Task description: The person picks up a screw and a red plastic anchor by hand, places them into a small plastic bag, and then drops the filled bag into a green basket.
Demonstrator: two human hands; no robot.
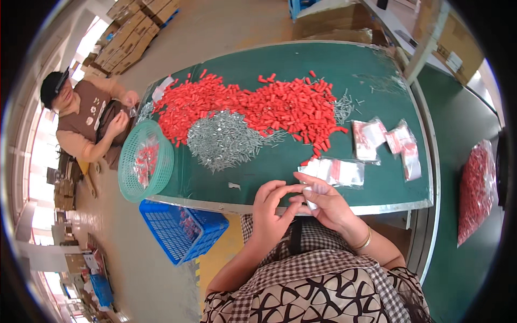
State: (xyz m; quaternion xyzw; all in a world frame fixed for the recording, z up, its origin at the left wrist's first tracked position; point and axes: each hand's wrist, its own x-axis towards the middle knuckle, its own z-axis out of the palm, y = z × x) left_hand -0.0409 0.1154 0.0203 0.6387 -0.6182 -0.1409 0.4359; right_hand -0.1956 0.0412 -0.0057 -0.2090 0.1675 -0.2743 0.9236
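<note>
At the table's front edge my left hand (270, 209) and my right hand (335, 209) meet over a small clear plastic bag (311, 198). Thumb and fingers of my right hand pinch it, while the left fingertips close on its other edge. My fingers partly cover the bag, so its contents cannot be made out. Just beyond lie flat packs of clear bags (344, 171). Farther off spreads a large heap of small red plastic plugs (291, 105), with a pile of silver screws (223, 141) before it.
More bag packs (367, 141) lie right on the green table (258, 185). A green basket (125, 169) holding filled bags stands at the left edge, above a blue crate (172, 229). A co-worker (81, 118) sits beyond it. A sack of red pieces (476, 191) rests far right.
</note>
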